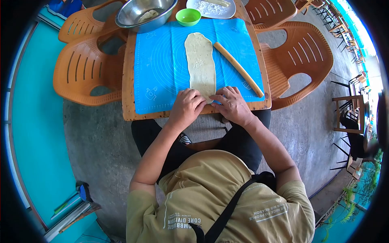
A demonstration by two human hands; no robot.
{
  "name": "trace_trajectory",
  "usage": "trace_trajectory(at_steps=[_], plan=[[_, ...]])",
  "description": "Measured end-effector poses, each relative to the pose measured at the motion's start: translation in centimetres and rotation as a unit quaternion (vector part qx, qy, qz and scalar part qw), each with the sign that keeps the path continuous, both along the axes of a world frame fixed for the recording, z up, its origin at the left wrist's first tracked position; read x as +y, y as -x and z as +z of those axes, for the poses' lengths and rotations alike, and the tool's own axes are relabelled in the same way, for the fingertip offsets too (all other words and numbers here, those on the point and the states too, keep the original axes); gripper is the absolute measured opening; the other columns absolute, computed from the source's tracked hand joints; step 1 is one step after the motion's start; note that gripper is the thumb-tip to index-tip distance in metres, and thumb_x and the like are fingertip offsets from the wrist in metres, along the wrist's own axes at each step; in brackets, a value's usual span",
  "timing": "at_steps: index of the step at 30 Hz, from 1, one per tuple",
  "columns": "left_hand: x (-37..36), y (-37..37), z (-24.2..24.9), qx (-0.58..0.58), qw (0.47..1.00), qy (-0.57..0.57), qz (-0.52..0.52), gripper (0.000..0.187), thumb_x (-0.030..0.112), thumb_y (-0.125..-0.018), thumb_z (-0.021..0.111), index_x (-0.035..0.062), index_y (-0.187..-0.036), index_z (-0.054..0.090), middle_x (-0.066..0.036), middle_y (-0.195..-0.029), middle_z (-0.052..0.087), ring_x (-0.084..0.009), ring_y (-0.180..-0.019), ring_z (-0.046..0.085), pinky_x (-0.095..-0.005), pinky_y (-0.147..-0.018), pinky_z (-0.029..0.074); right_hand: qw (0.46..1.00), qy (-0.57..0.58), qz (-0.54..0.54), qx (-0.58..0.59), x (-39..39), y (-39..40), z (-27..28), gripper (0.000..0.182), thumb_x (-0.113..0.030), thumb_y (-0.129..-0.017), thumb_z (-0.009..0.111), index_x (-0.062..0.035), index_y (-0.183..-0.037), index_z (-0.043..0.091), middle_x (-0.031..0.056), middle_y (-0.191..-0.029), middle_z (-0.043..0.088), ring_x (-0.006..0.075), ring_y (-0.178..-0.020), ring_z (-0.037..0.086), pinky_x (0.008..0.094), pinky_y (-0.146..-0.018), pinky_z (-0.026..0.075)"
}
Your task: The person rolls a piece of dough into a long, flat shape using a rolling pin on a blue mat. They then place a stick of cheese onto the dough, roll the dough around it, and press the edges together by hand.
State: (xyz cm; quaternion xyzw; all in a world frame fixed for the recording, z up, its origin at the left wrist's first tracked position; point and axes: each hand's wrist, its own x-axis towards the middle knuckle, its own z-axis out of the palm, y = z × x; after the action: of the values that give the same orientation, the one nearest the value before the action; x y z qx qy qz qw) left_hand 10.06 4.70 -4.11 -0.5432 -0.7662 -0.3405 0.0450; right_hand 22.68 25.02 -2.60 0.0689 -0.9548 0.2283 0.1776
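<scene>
A long, flat strip of rolled-out dough (200, 60) lies lengthwise on the blue baking mat (158, 73). At its near end, my left hand (187, 106) and my right hand (234, 106) sit side by side with fingers curled onto the dough's edge. Both hands look closed on that edge, though the fingers partly hide it. To the right of the strip, a wooden rolling pin (238, 69) rests diagonally on the mat, touched by neither hand.
At the table's far end stand a steel bowl (162, 24) with dough (148, 15) inside, a green bowl (188, 17) and a white plate (229, 12) of flour. Orange chairs (87, 67) flank both sides of the wooden table (129, 93).
</scene>
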Motion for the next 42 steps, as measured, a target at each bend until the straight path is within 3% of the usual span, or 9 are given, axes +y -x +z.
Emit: trace_trajectory(at_steps=[5, 13, 19, 25, 31, 37, 42], plan=[[-0.2, 0.0, 0.0, -0.013, 1.000, -0.018, 0.015, 0.012, 0.011, -0.090, 0.079, 0.0073, -0.100, 0.074, -0.005, -0.103, 0.066, -0.0282, -0.099, 0.065, -0.0423, -0.089, 0.052, 0.999, -0.002, 0.034, -0.026, 0.2, 0.7, 0.1, 0.025, -0.024, -0.090, 0.079, -0.0128, -0.112, 0.077, 0.0040, -0.104, 0.067, 0.0228, -0.102, 0.064, 0.0407, -0.091, 0.047], [-3.1, -2.2, 0.6, -0.002, 1.000, -0.008, 0.028, 0.012, 0.012, -0.092, 0.077, 0.0045, -0.101, 0.072, -0.006, -0.107, 0.067, -0.0281, -0.104, 0.066, -0.0438, -0.093, 0.051, 0.997, 0.004, 0.050, -0.054, 0.3, 1.3, 0.2, 0.018, -0.023, -0.090, 0.076, -0.0116, -0.104, 0.076, 0.0060, -0.101, 0.068, 0.0275, -0.100, 0.070, 0.0426, -0.088, 0.055], [-3.6, -3.0, 0.5, 0.013, 0.999, 0.012, 0.034, 0.021, 0.013, -0.092, 0.076, 0.0033, -0.111, 0.074, -0.007, -0.113, 0.066, -0.0285, -0.110, 0.063, -0.0453, -0.097, 0.050, 0.997, 0.005, 0.075, -0.030, 0.3, 1.8, -0.1, 0.015, -0.019, -0.091, 0.075, -0.0099, -0.103, 0.074, 0.0069, -0.096, 0.068, 0.0276, -0.093, 0.071, 0.0407, -0.081, 0.058], [-3.4, -3.3, 0.0, 0.019, 0.999, 0.019, 0.046, 0.027, 0.015, -0.094, 0.074, 0.0030, -0.118, 0.073, -0.009, -0.115, 0.065, -0.0290, -0.113, 0.061, -0.0461, -0.100, 0.048, 1.000, 0.001, 0.026, -0.005, -0.2, 2.1, -0.2, 0.014, -0.018, -0.091, 0.074, -0.0076, -0.100, 0.071, 0.0081, -0.094, 0.067, 0.0286, -0.090, 0.071, 0.0402, -0.079, 0.059], [-3.5, -3.4, 0.0, 0.021, 0.998, 0.024, 0.047, 0.029, 0.016, -0.094, 0.072, 0.0028, -0.120, 0.073, -0.009, -0.115, 0.064, -0.0293, -0.113, 0.061, -0.0461, -0.101, 0.047, 0.997, -0.008, 0.077, -0.014, 0.0, 2.2, 0.3, 0.013, -0.018, -0.091, 0.075, -0.0078, -0.097, 0.070, 0.0076, -0.092, 0.068, 0.0278, -0.087, 0.072, 0.0392, -0.076, 0.059], [-3.7, -3.6, 0.1, 0.023, 0.998, 0.028, 0.049, 0.028, 0.016, -0.094, 0.072, 0.0021, -0.119, 0.073, -0.009, -0.117, 0.063, -0.0291, -0.114, 0.059, -0.0456, -0.102, 0.047, 0.999, 0.000, 0.034, -0.006, -0.3, 2.8, -0.3, 0.017, -0.021, -0.089, 0.078, -0.0090, -0.098, 0.071, 0.0080, -0.090, 0.067, 0.0290, -0.082, 0.071, 0.0398, -0.074, 0.059], [-3.9, -3.8, -0.2, 0.023, 0.998, 0.015, 0.051, 0.029, 0.015, -0.095, 0.071, 0.0011, -0.120, 0.073, -0.010, -0.121, 0.061, -0.0294, -0.116, 0.059, -0.0460, -0.104, 0.047, 0.997, 0.018, 0.071, 0.009, -0.8, 2.7, 0.7, 0.016, -0.020, -0.089, 0.078, -0.0086, -0.098, 0.071, 0.0086, -0.089, 0.066, 0.0289, -0.081, 0.071, 0.0402, -0.073, 0.058]])
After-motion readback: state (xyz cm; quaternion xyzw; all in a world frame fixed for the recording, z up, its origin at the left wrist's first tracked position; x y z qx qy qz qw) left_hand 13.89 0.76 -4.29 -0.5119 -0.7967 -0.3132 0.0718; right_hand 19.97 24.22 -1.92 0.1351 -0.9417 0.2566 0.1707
